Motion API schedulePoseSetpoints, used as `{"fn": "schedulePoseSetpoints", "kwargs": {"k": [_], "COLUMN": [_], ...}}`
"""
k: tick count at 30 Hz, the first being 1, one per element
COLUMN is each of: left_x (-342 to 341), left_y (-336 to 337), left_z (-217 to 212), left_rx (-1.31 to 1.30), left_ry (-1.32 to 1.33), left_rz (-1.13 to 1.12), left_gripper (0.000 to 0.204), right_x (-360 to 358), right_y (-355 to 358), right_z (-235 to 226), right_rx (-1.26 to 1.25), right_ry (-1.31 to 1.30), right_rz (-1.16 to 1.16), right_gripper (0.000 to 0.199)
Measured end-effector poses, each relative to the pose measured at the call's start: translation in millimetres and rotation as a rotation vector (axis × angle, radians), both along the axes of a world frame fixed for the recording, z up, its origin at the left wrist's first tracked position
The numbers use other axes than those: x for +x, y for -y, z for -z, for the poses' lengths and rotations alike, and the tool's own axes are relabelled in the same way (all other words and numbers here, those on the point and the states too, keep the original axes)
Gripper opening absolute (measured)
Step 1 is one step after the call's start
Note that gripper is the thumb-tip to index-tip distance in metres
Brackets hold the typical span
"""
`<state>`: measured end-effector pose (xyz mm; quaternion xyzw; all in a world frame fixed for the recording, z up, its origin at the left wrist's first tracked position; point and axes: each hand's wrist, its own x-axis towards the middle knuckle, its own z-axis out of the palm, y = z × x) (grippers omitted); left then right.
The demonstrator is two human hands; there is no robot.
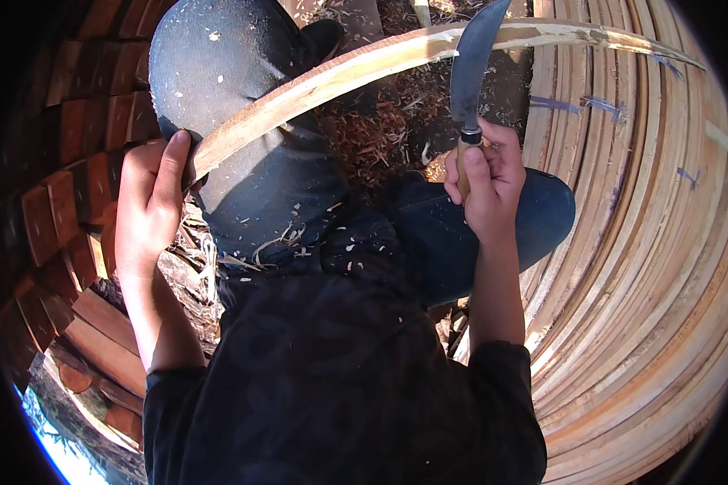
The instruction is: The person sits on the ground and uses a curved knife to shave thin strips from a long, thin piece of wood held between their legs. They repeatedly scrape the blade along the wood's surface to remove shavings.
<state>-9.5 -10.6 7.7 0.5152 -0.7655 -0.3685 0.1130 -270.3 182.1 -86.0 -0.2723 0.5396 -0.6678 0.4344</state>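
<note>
Head view | left hand (pixel 147 206) is closed round the near end of the wooden strip (pixel 356 69), braced over the knee | right hand (pixel 484 184) is wrapped tight on the knife (pixel 471 69), blade laid on the strip's far part | strip judged light, thin, springy, splintery; best held at the end, well clear of the edge | shavings (pixel 380 129) strewn below

No packages, labels, signs or screens show anywhere around the hands.
</note>
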Motion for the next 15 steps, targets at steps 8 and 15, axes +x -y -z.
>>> {"fn": "schedulePoseSetpoints", "kwargs": {"k": [8,15], "left_x": [0.7,-1.5], "left_y": [3.0,-2.6], "left_z": [-0.4,0.5], "left_rx": [0.015,0.001], "left_ry": [0.002,0.043], "left_rz": [0.032,-0.034], "left_gripper": [0.041,0.043], "right_x": [-5.0,7.4], "right_y": [-0.6,1.9], "right_z": [0.4,-4.5], "right_rx": [-0.023,0.020], "right_ry": [0.013,0.022], "right_rz": [0.039,-0.162], "right_gripper": [0.027,0.025]}}
